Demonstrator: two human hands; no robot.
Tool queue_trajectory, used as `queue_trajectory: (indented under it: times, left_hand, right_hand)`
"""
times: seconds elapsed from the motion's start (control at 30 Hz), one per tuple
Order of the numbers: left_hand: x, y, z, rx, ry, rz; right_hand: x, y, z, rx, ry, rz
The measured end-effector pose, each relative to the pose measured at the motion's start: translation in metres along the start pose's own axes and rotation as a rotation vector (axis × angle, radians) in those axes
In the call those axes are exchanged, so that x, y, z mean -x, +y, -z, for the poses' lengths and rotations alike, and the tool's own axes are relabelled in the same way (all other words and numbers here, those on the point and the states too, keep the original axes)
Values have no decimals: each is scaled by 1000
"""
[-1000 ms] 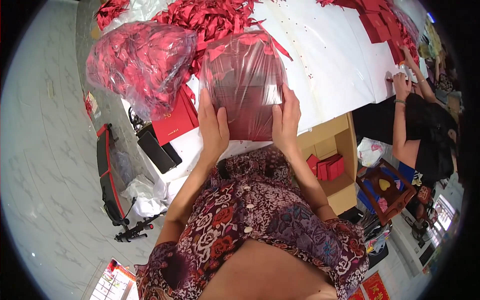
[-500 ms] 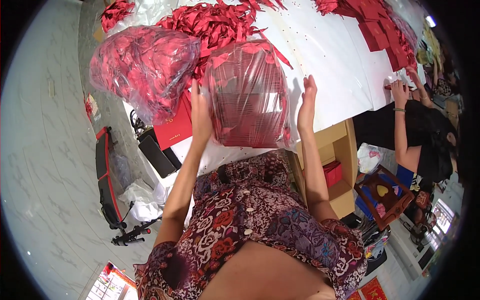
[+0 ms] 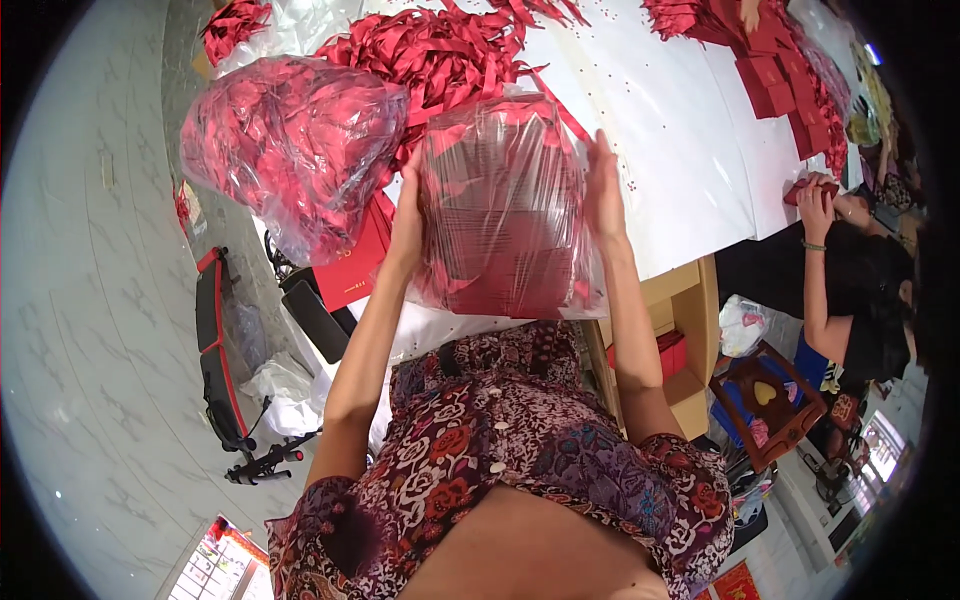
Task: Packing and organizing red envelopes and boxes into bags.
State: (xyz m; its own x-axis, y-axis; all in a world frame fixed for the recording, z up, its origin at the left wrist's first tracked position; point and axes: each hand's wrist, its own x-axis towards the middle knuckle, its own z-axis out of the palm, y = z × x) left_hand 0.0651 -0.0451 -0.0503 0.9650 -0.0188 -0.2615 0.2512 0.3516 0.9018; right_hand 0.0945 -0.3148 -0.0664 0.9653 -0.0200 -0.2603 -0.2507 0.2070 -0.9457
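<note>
When looking down, see film-wrapped dark-red bundle (image 3: 505, 220) at near edge of desk (image 3: 685, 160), lengthwise twelve to six, with left hand (image 3: 404, 228) at its nine o'clock, seemingly nearer, right hand (image 3: 608, 200) at three, both flat and wide-set, can't confirm contact.

White-covered worktop (image 3: 690, 165) beneath and beyond the fingers (image 3: 605, 168). Far left of them: glossy, pale, grey-veined tiling (image 3: 100, 310), wall or floor unclear; darker grey floor (image 3: 188, 125) between. Back left of fingers, bright gridded window (image 3: 213, 572). Back right: dark wooden chair (image 3: 792, 427); farther right, another bright opening (image 3: 886, 445).
</note>
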Motion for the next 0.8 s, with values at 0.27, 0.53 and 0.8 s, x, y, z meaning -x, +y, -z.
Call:
queue_trajectory:
  times: [0.27, 0.53, 0.8]
  left_hand:
    - [-23, 23, -57, -217, 122, 225]
    - [-16, 26, -33, -264, 26, 26]
    - [2, -19, -2, -194, 89, 264]
  right_hand:
    - [-50, 123, 55, -22, 34, -88]
    - [-16, 31, 14, 335, 205, 58]
    - [28, -7, -25, -33, 142, -427]
